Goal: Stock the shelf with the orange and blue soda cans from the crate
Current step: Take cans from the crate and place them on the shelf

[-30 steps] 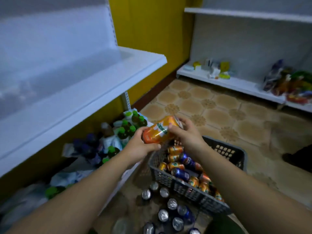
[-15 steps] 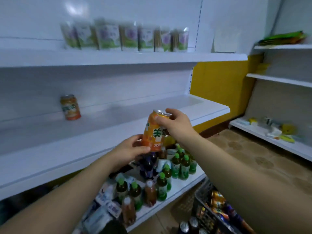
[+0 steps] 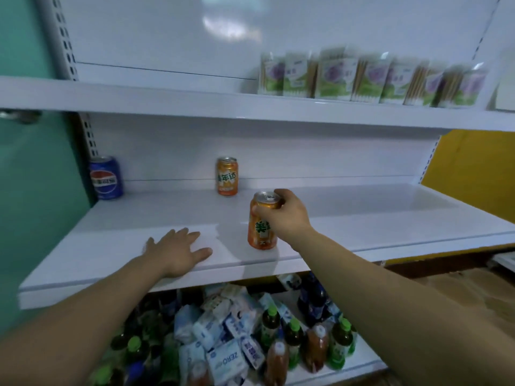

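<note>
The right hand's fingers [image 3: 282,196] are curled round the top of an orange can [image 3: 260,232], the thumb against its near side just under the rim and the other fingertips hooked over the far edge of the lid. The right hand [image 3: 288,218] grips the can from above and from the right. The can stands upright near the front edge of the middle shelf [image 3: 376,215]; its base is at the shelf surface, but whether it bears on the shelf or hangs just above it cannot be told.

The left hand's fingers [image 3: 189,235] are straight and slightly spread, lying flat on the same shelf to the left of the held can and apart from it. The left hand [image 3: 175,252] holds nothing; its palm presses on the shelf near the front edge.

Further back on this shelf a second orange can [image 3: 227,176] stands upright against the back panel, behind the held can and a little to its left. A blue can [image 3: 106,178] stands upright in the far left corner, well apart from both orange cans.

On the upper shelf [image 3: 167,98] a row of green and purple packets [image 3: 362,79] stands towards the right. On the bottom shelf [image 3: 348,371] green-capped bottles [image 3: 340,344] stand beside a heap of white and blue packs [image 3: 223,358].
</note>
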A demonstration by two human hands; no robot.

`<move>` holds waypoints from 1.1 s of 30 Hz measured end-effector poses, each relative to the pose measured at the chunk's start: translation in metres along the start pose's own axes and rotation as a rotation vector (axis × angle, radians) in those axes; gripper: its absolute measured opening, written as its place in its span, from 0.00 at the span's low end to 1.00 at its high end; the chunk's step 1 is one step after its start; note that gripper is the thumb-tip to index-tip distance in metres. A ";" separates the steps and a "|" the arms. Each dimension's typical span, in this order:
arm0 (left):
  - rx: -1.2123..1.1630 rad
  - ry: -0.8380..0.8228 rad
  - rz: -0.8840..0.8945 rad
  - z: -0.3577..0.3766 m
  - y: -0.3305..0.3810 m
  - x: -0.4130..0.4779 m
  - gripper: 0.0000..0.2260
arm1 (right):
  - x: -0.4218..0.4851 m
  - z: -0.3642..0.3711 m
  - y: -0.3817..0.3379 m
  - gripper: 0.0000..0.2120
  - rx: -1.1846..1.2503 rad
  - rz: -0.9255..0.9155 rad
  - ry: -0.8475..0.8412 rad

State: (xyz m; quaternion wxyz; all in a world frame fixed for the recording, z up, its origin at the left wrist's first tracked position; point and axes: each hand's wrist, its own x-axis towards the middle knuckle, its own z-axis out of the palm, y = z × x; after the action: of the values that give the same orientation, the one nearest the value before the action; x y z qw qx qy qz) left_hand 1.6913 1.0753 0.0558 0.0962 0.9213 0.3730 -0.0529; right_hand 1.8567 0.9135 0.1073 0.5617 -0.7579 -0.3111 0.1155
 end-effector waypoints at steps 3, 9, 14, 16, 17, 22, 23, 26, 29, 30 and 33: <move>-0.022 -0.007 -0.015 0.003 0.003 0.013 0.34 | 0.016 0.016 0.005 0.31 -0.020 -0.019 0.022; 0.002 0.034 -0.031 0.015 0.004 0.028 0.37 | 0.030 0.018 0.037 0.36 -0.174 -0.118 -0.110; -0.033 0.063 -0.037 0.016 0.002 0.030 0.36 | 0.069 0.041 0.050 0.38 -0.143 -0.128 -0.078; -0.056 0.077 -0.041 0.016 0.000 0.030 0.34 | 0.091 0.049 0.054 0.35 -0.157 -0.130 -0.063; -0.067 0.082 -0.045 0.016 0.000 0.031 0.33 | 0.102 0.052 0.056 0.33 -0.160 -0.133 -0.055; -0.084 0.092 -0.056 0.017 0.001 0.033 0.32 | 0.150 0.064 0.058 0.29 -0.138 -0.135 -0.039; -0.090 0.093 -0.058 0.017 0.001 0.033 0.32 | 0.158 0.067 0.060 0.28 -0.123 -0.153 -0.036; -0.096 0.089 -0.065 0.017 0.002 0.032 0.32 | 0.176 0.074 0.065 0.27 -0.105 -0.180 -0.026; -0.095 0.079 -0.076 0.016 0.003 0.032 0.31 | 0.191 0.081 0.070 0.25 -0.085 -0.203 -0.013; -0.093 0.076 -0.080 0.016 0.003 0.031 0.31 | 0.194 0.083 0.071 0.25 -0.082 -0.202 -0.015; -0.088 0.063 -0.090 0.016 0.004 0.031 0.31 | 0.205 0.089 0.073 0.27 -0.086 -0.195 -0.011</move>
State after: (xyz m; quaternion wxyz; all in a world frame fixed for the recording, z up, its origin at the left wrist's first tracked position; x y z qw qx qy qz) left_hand 1.7160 1.0901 0.0351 0.1223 0.8998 0.4187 -0.0117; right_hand 1.9946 1.0928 0.0450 0.5356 -0.7467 -0.3912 0.0511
